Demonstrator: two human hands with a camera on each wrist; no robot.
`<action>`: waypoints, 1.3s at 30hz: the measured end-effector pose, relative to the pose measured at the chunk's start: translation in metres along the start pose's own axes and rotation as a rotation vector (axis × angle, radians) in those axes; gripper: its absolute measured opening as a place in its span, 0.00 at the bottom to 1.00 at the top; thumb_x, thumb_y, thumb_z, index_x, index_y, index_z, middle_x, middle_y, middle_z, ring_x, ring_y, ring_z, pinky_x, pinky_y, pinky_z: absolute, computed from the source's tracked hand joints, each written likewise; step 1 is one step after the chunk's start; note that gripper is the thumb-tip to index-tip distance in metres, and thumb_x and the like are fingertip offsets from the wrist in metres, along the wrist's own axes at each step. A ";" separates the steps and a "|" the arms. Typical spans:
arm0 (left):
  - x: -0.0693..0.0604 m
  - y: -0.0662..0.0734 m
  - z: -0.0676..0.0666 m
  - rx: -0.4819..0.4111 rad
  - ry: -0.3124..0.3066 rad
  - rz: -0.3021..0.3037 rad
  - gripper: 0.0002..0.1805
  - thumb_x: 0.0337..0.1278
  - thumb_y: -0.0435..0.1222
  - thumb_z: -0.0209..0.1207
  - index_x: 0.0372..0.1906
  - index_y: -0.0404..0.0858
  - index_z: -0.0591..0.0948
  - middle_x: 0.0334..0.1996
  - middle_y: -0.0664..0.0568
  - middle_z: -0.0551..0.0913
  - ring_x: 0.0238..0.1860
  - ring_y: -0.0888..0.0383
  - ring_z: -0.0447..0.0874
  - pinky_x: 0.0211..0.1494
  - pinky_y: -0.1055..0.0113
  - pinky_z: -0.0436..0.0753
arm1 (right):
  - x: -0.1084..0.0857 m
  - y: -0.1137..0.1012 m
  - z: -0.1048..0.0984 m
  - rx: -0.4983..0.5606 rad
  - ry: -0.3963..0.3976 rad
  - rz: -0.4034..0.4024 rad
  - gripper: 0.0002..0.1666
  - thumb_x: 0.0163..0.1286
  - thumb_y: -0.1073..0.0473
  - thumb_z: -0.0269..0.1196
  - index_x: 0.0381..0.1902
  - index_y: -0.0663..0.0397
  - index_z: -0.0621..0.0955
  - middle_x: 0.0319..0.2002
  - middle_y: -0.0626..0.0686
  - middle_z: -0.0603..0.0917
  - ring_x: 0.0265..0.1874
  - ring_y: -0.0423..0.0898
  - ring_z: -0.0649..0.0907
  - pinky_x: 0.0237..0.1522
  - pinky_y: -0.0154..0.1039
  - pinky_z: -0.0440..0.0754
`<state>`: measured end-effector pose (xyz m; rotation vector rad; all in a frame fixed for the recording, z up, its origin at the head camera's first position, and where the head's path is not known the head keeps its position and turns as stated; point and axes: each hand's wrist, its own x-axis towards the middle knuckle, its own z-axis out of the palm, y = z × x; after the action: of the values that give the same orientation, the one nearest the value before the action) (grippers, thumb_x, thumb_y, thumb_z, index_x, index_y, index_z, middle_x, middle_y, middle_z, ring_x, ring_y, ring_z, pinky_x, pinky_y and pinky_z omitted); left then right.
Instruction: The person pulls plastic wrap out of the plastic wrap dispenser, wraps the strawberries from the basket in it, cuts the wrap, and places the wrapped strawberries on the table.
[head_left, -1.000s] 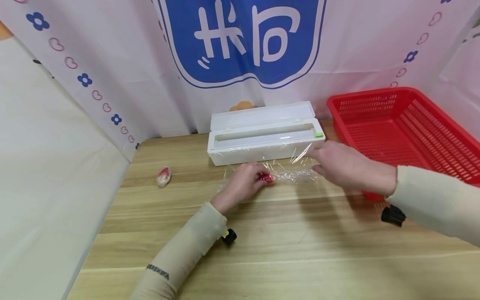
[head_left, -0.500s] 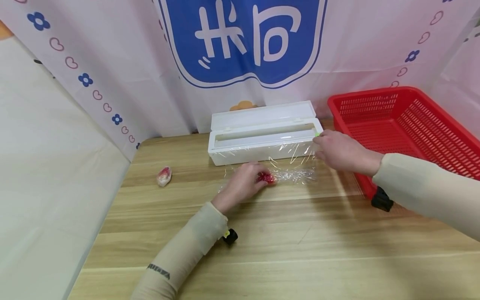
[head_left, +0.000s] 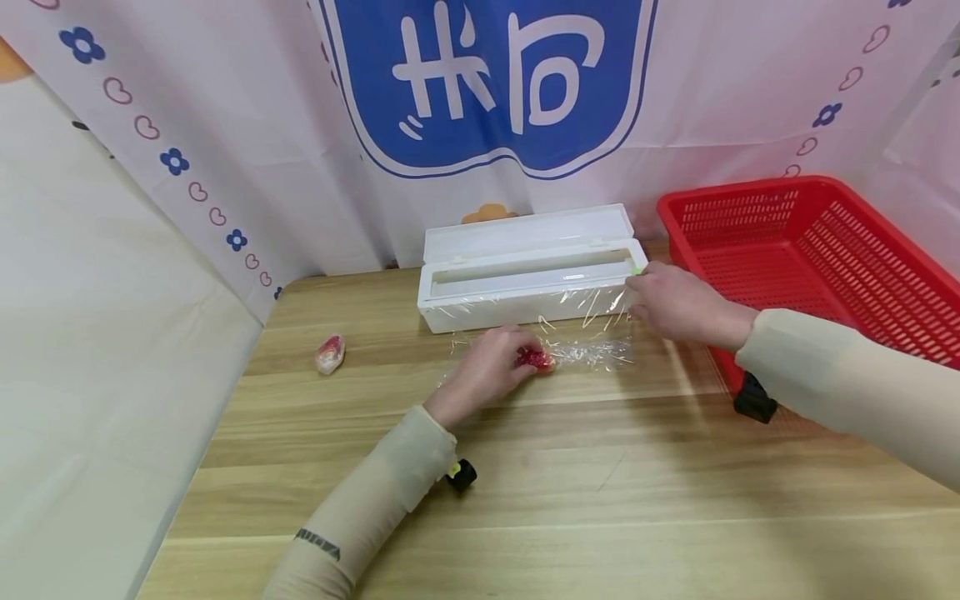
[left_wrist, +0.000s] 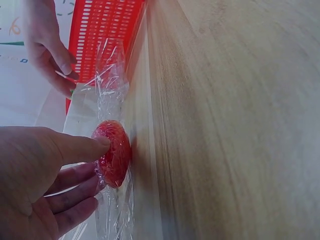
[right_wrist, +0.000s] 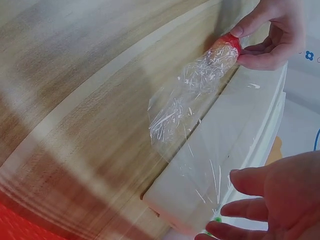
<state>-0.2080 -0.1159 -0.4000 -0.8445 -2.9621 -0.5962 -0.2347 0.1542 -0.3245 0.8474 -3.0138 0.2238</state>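
My left hand (head_left: 487, 367) pinches a red, oval, fruit-like piece (left_wrist: 117, 155) between thumb and fingers, low over the table. Clear cling film (right_wrist: 172, 117) covers the piece and trails crumpled from it to the right. The film also stretches up to a white cling film dispenser (head_left: 487, 313) with its lid raised. At the dispenser's right end, my right hand (head_left: 671, 304) has its fingers at the small green slider (right_wrist: 217, 220). In the right wrist view those fingers are spread and fairly straight. Whether they press the slider is hard to see.
A red plastic basket (head_left: 686, 250) stands on the right, close to the right forearm. On the left of the wooden table (head_left: 570, 500) lies a small film-wrapped red and white piece (head_left: 330, 354). A printed curtain (head_left: 375, 208) hangs behind the dispenser.
My right hand has left the film's right side and moved up and slightly right to the dispenser's green slider. The loose film has sunk a little. The left hand stays on the red piece.
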 end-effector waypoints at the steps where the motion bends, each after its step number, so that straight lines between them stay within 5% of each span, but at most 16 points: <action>1: 0.000 0.000 0.000 0.002 0.001 0.000 0.12 0.55 0.40 0.69 0.46 0.46 0.85 0.43 0.56 0.88 0.46 0.59 0.84 0.56 0.64 0.83 | 0.000 0.001 0.000 -0.003 0.004 -0.001 0.11 0.66 0.61 0.63 0.42 0.64 0.81 0.42 0.65 0.83 0.47 0.62 0.81 0.48 0.59 0.82; 10: 0.000 0.003 -0.006 -0.004 0.018 -0.007 0.14 0.54 0.42 0.70 0.46 0.46 0.86 0.43 0.56 0.88 0.45 0.58 0.85 0.51 0.64 0.84 | 0.001 0.004 0.003 -0.017 -0.007 0.001 0.17 0.66 0.61 0.64 0.50 0.66 0.81 0.48 0.68 0.81 0.49 0.62 0.80 0.50 0.58 0.83; 14: 0.011 0.010 -0.017 -0.029 0.050 -0.004 0.14 0.57 0.40 0.68 0.48 0.43 0.86 0.47 0.54 0.88 0.49 0.56 0.86 0.54 0.63 0.85 | 0.002 0.007 0.005 -0.020 -0.008 0.006 0.19 0.66 0.61 0.64 0.53 0.66 0.81 0.48 0.69 0.80 0.49 0.62 0.79 0.50 0.58 0.83; 21: 0.071 0.039 -0.037 -0.044 0.020 0.068 0.14 0.65 0.35 0.61 0.54 0.41 0.84 0.50 0.52 0.87 0.49 0.59 0.85 0.58 0.67 0.83 | 0.002 0.009 0.005 -0.008 -0.012 0.024 0.22 0.66 0.63 0.63 0.57 0.67 0.80 0.48 0.70 0.79 0.46 0.62 0.79 0.46 0.57 0.83; 28: 0.135 0.063 -0.036 0.060 -0.011 0.184 0.14 0.68 0.33 0.56 0.54 0.44 0.85 0.45 0.52 0.88 0.48 0.59 0.84 0.58 0.68 0.80 | 0.004 0.010 0.005 -0.015 -0.008 0.021 0.23 0.65 0.65 0.61 0.57 0.68 0.80 0.46 0.69 0.80 0.46 0.61 0.79 0.46 0.56 0.83; 34: 0.161 0.070 -0.025 0.066 -0.105 0.174 0.17 0.70 0.31 0.53 0.59 0.44 0.83 0.50 0.51 0.87 0.50 0.58 0.82 0.58 0.70 0.78 | 0.004 0.010 0.003 -0.006 -0.017 0.009 0.24 0.65 0.66 0.59 0.58 0.70 0.79 0.51 0.71 0.79 0.50 0.63 0.79 0.49 0.57 0.83; 39: 0.170 0.071 -0.017 0.121 -0.135 0.261 0.17 0.70 0.31 0.53 0.55 0.48 0.85 0.43 0.49 0.86 0.45 0.55 0.79 0.53 0.68 0.77 | 0.004 0.014 0.003 0.014 0.012 -0.022 0.22 0.63 0.68 0.57 0.55 0.69 0.81 0.53 0.72 0.80 0.54 0.66 0.77 0.50 0.59 0.82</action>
<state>-0.3188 0.0203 -0.3409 -1.2760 -2.8931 -0.3580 -0.2449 0.1638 -0.3295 0.8769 -2.9937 0.2485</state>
